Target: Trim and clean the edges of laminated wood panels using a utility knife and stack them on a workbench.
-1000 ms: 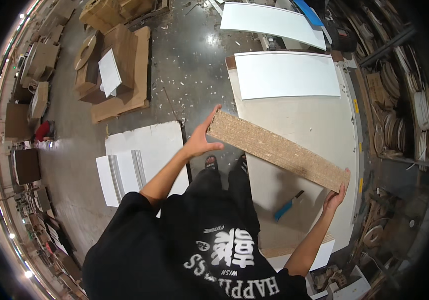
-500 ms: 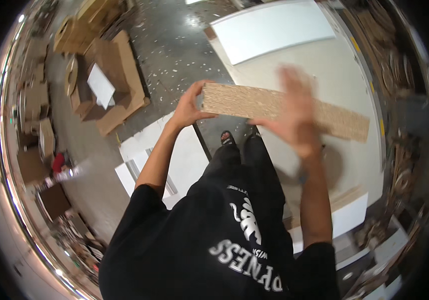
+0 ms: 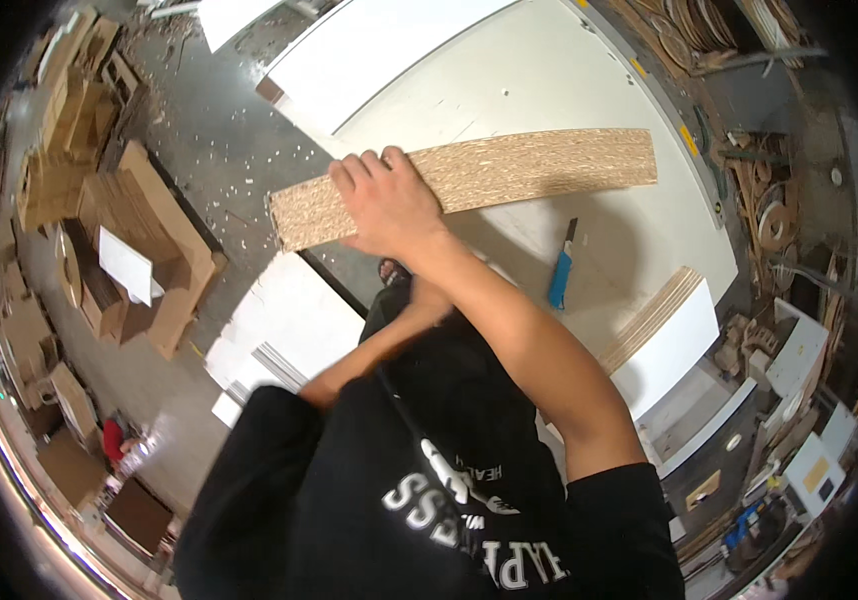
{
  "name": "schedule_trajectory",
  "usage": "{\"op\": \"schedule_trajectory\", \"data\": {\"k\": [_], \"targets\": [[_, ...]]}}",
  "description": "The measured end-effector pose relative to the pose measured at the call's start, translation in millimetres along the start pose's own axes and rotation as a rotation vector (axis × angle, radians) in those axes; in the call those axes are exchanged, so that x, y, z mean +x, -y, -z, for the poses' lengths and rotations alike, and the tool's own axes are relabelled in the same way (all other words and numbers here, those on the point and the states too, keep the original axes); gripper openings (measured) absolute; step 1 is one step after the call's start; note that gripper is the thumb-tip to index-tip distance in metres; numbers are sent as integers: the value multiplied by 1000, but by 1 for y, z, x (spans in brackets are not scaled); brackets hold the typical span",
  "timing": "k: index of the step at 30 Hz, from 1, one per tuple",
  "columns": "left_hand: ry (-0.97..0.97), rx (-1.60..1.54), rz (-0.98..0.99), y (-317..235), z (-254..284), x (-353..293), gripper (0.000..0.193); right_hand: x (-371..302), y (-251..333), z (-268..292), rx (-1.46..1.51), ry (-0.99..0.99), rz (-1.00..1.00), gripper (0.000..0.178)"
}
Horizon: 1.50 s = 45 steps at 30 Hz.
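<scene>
A long bundle of chipboard strips (image 3: 539,165), raw speckled edges facing up, spans from the middle left toward the right over the pale work table. My right hand (image 3: 386,205) lies across the bundle near its left end, fingers hooked over the far edge and thumb on the near side. Close to my body, my left hand (image 3: 431,303) is blurred and partly covered by my right forearm, so its fingers do not show. A blue utility knife (image 3: 560,278) with its blade out rests on the table, below the bundle and apart from both hands.
The pale table (image 3: 509,95) bears a large white panel (image 3: 379,55) at its far side. White-faced boards (image 3: 674,345) are stacked at its near right. To the left lie cardboard (image 3: 174,260) and a white sheet (image 3: 284,310) on the floor. Wood offcuts (image 3: 774,220) line the right.
My right hand has moved left to grip the bundle's left end. My left hand has let go and drawn back toward my body. The utility knife now shows as the view has shifted.
</scene>
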<state>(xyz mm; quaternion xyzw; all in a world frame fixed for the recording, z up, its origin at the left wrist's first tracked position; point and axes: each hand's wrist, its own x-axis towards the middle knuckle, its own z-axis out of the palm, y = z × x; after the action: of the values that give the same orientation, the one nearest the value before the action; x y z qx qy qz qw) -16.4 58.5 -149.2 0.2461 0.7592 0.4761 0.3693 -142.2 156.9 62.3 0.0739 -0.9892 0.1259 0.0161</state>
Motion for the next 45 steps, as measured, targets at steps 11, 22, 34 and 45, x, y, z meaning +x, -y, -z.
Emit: {"op": "schedule_trajectory", "data": {"k": [11,22,34,45], "targets": [[46,445,-264,3,-10,-23,41,6,2,7,9,19,-11,100],[277,310,176,-25,187,-143,59,6,20,4,-146,-63,20,100],[-693,-465,46,-86,294,-111,57,6,22,4,-64,-4,-18,103],[-620,-114,10,-92,291,-33,53,6,20,8,9,13,-32,99]]}}
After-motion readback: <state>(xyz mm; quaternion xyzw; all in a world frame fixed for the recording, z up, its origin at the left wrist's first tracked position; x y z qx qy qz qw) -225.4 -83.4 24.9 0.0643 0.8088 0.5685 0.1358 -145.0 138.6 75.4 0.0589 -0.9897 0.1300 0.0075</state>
